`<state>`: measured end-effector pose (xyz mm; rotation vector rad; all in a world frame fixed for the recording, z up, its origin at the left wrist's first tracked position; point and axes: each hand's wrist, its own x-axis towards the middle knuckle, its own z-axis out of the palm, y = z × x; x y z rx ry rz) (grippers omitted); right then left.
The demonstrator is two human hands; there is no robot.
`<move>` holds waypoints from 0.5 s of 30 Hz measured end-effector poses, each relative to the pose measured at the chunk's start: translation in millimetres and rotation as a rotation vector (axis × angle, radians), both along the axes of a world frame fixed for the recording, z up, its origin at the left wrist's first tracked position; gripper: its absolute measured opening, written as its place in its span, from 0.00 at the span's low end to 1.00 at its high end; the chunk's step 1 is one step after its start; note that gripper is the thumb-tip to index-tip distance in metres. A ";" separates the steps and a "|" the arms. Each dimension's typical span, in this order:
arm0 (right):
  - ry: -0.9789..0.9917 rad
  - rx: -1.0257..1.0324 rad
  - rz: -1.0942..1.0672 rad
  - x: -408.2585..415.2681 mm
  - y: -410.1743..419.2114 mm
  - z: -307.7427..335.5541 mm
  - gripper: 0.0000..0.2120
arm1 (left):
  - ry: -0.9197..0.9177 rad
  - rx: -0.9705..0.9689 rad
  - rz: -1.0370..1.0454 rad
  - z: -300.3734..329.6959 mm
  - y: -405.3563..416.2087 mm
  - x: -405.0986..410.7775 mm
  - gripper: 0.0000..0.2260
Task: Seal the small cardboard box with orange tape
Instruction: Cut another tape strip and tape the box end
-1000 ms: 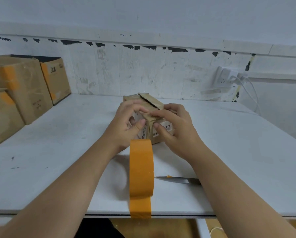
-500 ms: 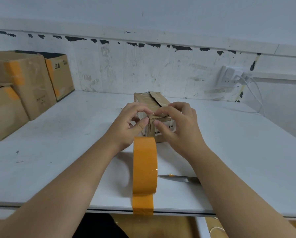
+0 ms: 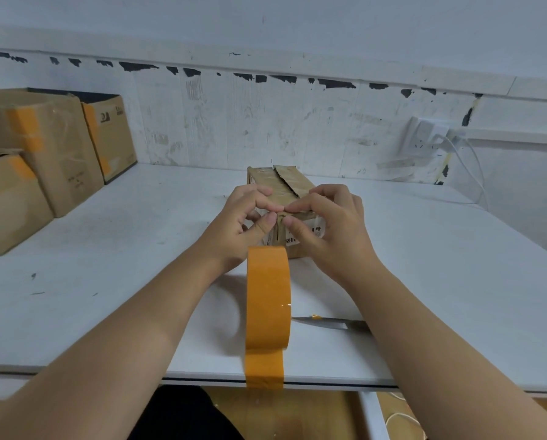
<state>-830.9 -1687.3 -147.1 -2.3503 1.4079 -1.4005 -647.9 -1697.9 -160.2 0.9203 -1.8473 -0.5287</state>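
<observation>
On the bench (image 3: 424, 265), both hands (image 3: 237, 230) (image 3: 326, 227) pinch the small box's (image 3: 292, 188) near top edge with curled fingers, hiding its front; tape roll (image 3: 268, 296) stands just before it, knife (image 3: 329, 322) partly hidden

Scuffed white wall (image 3: 265, 128); white table (image 3: 107, 249)

Orange tape roll (image 3: 268, 296), brown cardboard box (image 3: 284, 188) (printed label), white table (image 3: 424, 265)
</observation>
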 end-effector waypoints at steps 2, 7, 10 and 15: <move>-0.015 -0.007 -0.013 2.6 -0.4 -0.9 0.07 | 0.000 0.006 -0.009 0.6 -0.3 -1.2 0.05; 0.005 -0.011 -0.036 5.4 -2.1 -1.3 0.07 | 0.012 0.012 -0.034 0.2 -1.8 -2.2 0.05; -0.017 0.004 -0.002 3.1 -1.2 -1.7 0.07 | 0.042 0.051 -0.044 -3.6 -2.3 0.0 0.07; -0.026 0.018 0.004 1.4 -1.7 -1.1 0.07 | 0.092 0.082 -0.046 -3.5 -5.6 -1.5 0.10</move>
